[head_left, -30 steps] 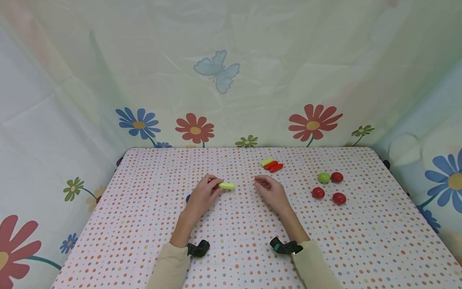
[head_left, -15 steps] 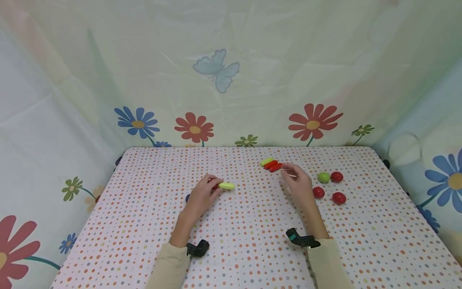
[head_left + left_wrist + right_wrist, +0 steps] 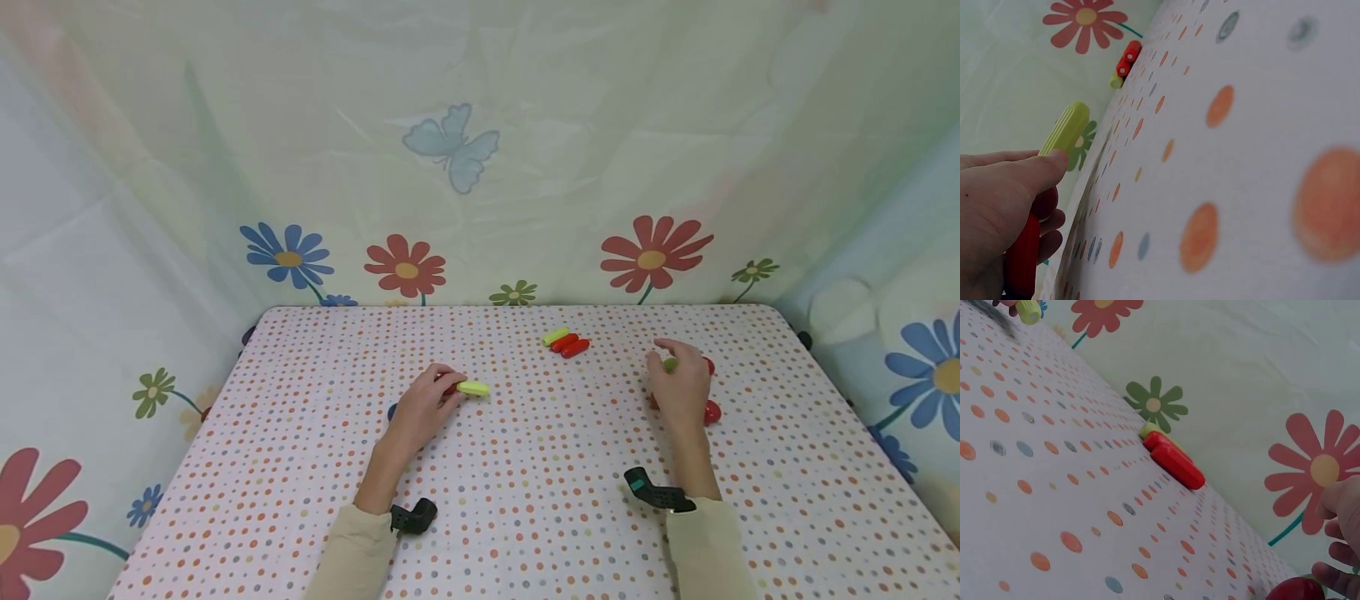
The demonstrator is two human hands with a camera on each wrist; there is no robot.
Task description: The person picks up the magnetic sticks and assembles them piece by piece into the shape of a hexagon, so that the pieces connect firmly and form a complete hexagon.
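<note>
One yellow-green stick (image 3: pixel 474 388) in left grip (image 3: pixel 422 408)

Left hand (image 3: pixel 422 407): curled in a pinching grip
Right hand (image 3: pixel 681 387): thumb (image 3: pixel 655 364) and forefinger (image 3: pixel 675 346) curved, tips apart
Arms (image 3: pixel 378 477): stretched forward, well apart

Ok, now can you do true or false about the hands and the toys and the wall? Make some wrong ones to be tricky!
1. The left hand holds a yellow-green stick. True.
2. The three sticks lying side by side are all red. False: two are red and one is yellow-green.
3. The right hand is near a round green toy. True.
4. The butterfly on the curtain is red. False: it is pale blue.
5. The tablecloth has dots on it. True.
</note>
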